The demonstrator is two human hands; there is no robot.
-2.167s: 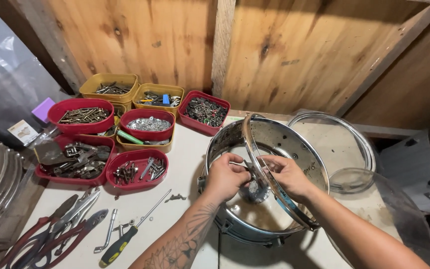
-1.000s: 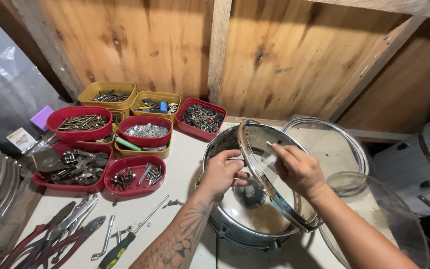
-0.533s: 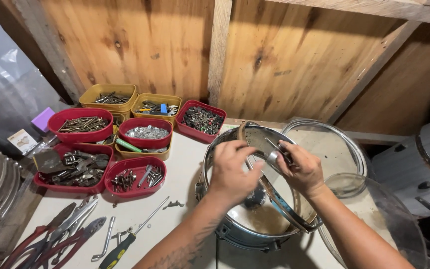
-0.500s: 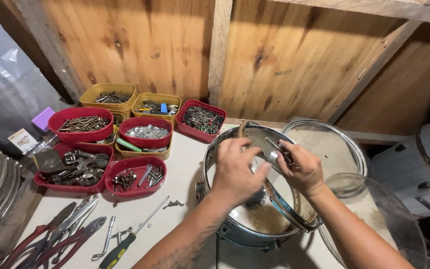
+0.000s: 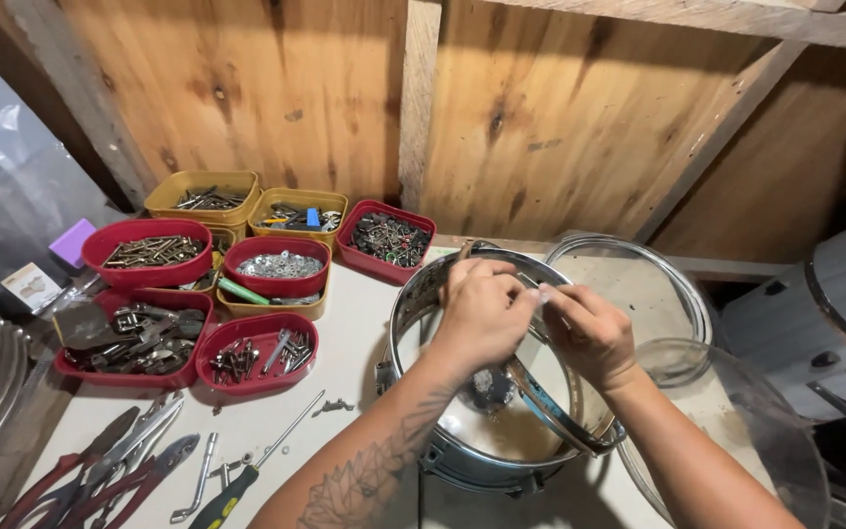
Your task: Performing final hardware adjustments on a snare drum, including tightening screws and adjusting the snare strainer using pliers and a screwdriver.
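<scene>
2 hands over the drum shell, pinching at the hoop.
Left hand [image 5: 482,312] and right hand [image 5: 589,333] meet above the silver drum shell [image 5: 462,431], fingers closed on a tilted metal hoop [image 5: 560,416] resting across its open top. Left of the hands, red and yellow trays [image 5: 257,345] of hardware crowd the table [image 5: 345,333]; a screwdriver [image 5: 247,475] lies nearer the forearm.
</scene>
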